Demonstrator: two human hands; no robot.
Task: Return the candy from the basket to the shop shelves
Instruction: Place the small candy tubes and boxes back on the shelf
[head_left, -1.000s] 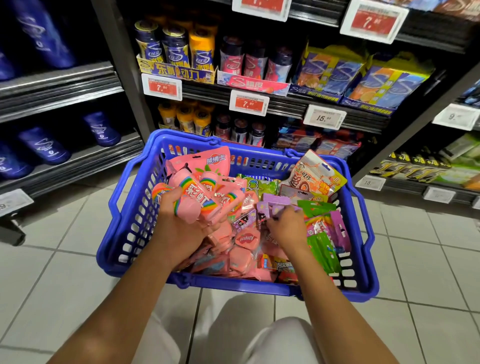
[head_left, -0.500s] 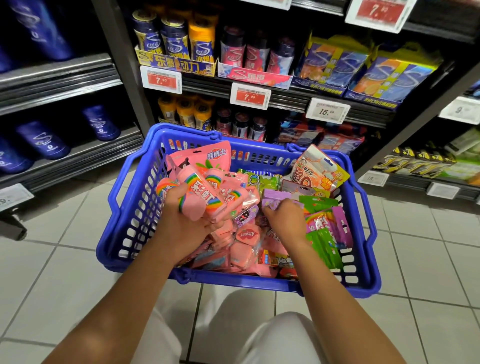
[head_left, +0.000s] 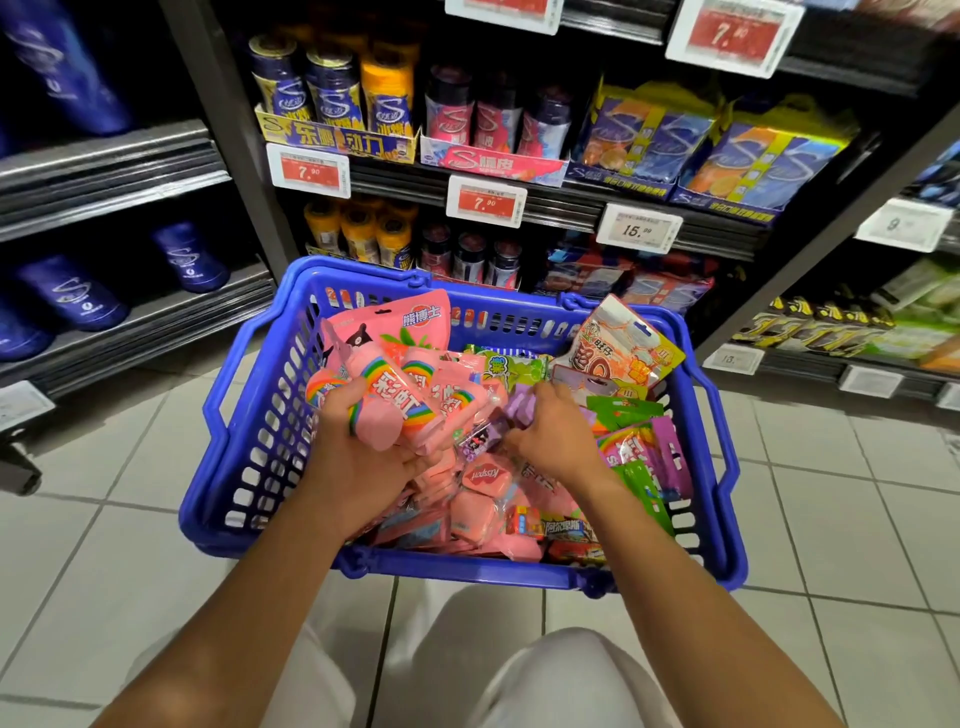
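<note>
Tiled floor (head_left: 93, 571), dark shelves (head_left: 561, 208) across upper frame. Blue basket (head_left: 249, 415) centre. Left hand (head_left: 358, 457) gripped pink rainbow packs (head_left: 384, 400); right hand (head_left: 556, 441) pinched purple packet (head_left: 488, 434), fingertips hidden.

Both forearms reach forward — left hand (head_left: 358, 457) curled tight in a grip, right hand (head_left: 553, 436) pinching, knuckles up.

Red shelf tags (head_left: 308, 170) and (head_left: 486, 201) read 7.90, the white tag (head_left: 638, 228) reads 15.99. The pink tube (head_left: 390, 395) says 彩虹, and the pink pouch (head_left: 410, 325) says 熊博士.
</note>
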